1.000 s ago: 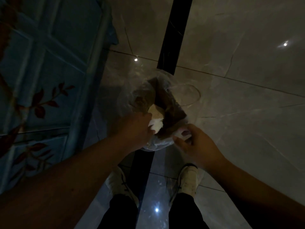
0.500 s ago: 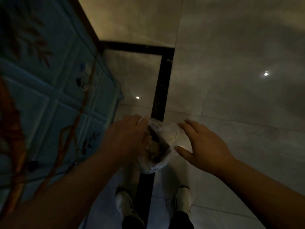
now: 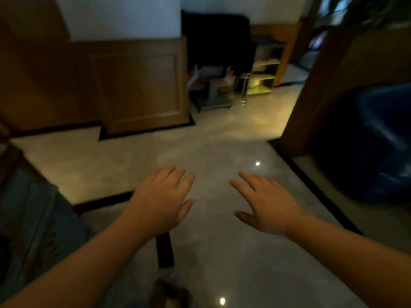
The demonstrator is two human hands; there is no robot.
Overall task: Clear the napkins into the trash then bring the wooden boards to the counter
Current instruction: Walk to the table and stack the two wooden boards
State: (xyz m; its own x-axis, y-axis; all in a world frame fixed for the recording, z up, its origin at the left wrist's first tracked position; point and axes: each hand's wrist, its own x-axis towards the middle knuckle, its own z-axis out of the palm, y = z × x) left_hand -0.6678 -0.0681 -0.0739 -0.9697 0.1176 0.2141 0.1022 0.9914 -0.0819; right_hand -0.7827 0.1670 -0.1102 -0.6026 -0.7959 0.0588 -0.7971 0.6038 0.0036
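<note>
both your hands are out over the glossy grey marble floor (image 3: 222,252), palms down, fingers spread, holding nothing. your left hand (image 3: 161,202) and right hand (image 3: 265,206) sit side by side, apart, fingers pointing ahead. no napkins or wooden boards show in view; cannot tell where they are. left: a brown panelled wooden cabinet (image 3: 138,85) against the wall. beyond it a dark chair on a grey pedestal base (image 3: 213,85), then a small open shelf unit (image 3: 263,72). right: a brown wooden post (image 3: 311,90) and a dark blue blurred shape (image 3: 367,141). black inlay strip (image 3: 164,250) runs under your left wrist.
</note>
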